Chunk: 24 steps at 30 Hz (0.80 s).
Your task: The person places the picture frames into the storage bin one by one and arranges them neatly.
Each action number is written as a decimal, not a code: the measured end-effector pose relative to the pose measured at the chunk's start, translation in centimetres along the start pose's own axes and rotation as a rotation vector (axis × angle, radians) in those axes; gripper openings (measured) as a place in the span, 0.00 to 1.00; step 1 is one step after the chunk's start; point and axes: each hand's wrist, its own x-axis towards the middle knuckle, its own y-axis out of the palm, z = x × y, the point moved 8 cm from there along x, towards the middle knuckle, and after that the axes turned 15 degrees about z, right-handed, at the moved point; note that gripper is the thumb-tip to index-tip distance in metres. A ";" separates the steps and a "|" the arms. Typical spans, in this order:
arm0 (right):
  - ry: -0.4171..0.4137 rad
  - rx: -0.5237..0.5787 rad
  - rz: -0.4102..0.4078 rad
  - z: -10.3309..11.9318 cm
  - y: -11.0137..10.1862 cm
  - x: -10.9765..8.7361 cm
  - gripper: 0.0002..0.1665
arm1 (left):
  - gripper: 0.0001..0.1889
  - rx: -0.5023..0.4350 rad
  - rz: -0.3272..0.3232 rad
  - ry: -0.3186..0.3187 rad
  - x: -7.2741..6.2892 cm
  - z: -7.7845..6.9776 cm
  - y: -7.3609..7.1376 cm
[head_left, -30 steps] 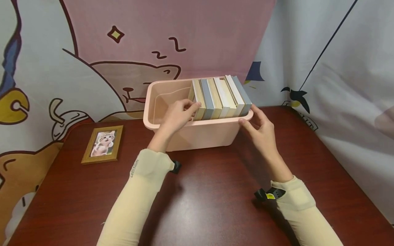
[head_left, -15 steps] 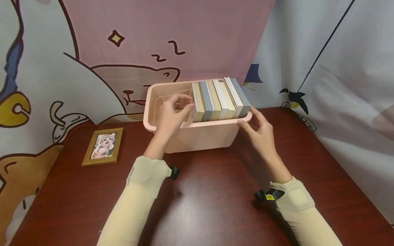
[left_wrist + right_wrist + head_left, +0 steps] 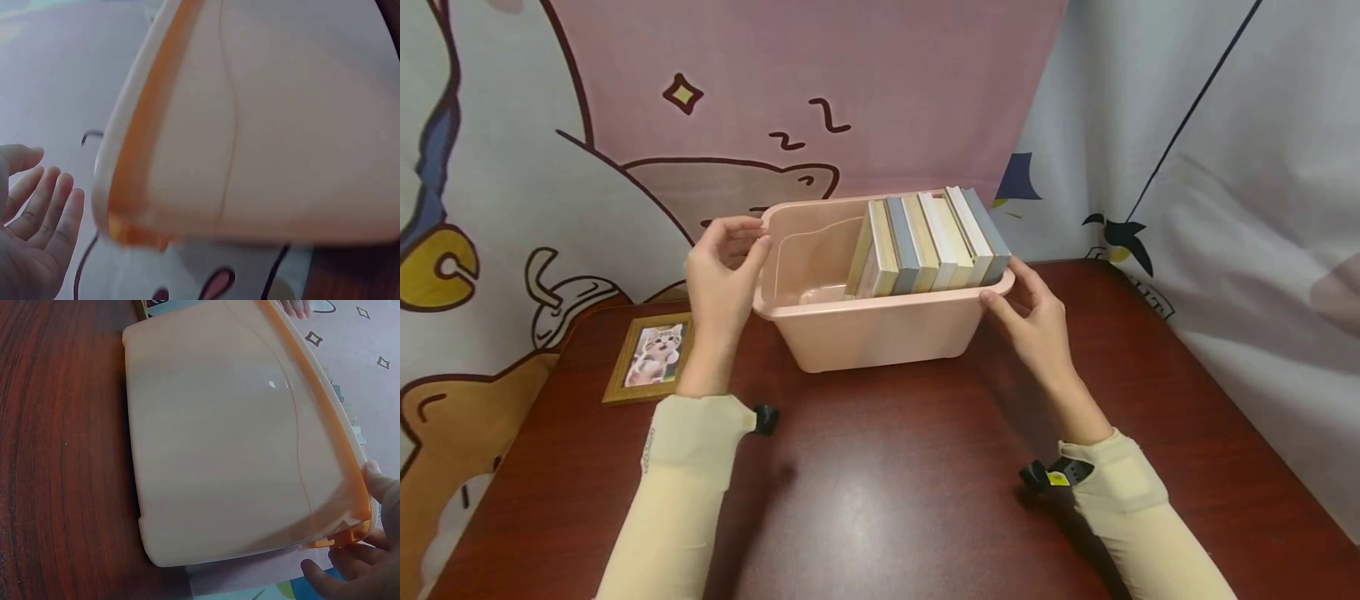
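A pink plastic storage bin (image 3: 880, 333) stands on the table, with a row of several books (image 3: 936, 242) upright in its right part. Their covers are white, grey and cream, and they lean slightly left. My right hand (image 3: 1037, 321) grips the bin's right front corner, thumb on the rim and fingers underneath, as the right wrist view shows. At the bin's left end, my left hand (image 3: 722, 267) is just outside the rim. In the left wrist view, its fingers (image 3: 53, 212) are loosely extended, apart from the bin wall, and hold nothing.
A wooden picture frame (image 3: 651, 358) with a kitten photo lies left of the bin, partly behind my left forearm. The dark red wooden table (image 3: 880, 483) ends at a cartoon-printed curtain (image 3: 895, 92) behind the bin and along the right.
My left hand has let go of the leftmost book, left the bin's inside and moved left to the rim. The books stay in place. My right hand keeps its grip on the corner.
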 end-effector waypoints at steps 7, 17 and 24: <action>-0.001 0.004 0.003 0.0 0.0 0.0 0.38 | 0.12 0.105 -0.080 -0.117 -1.1 3.7 -3.9; -0.008 -0.001 0.015 0.1 0.1 0.2 0.38 | 0.11 0.106 -0.139 -0.274 -3.5 9.9 -7.7; 0.002 -0.008 0.013 0.2 0.0 0.0 0.38 | 0.13 0.191 -0.145 -0.401 -5.2 13.3 -8.6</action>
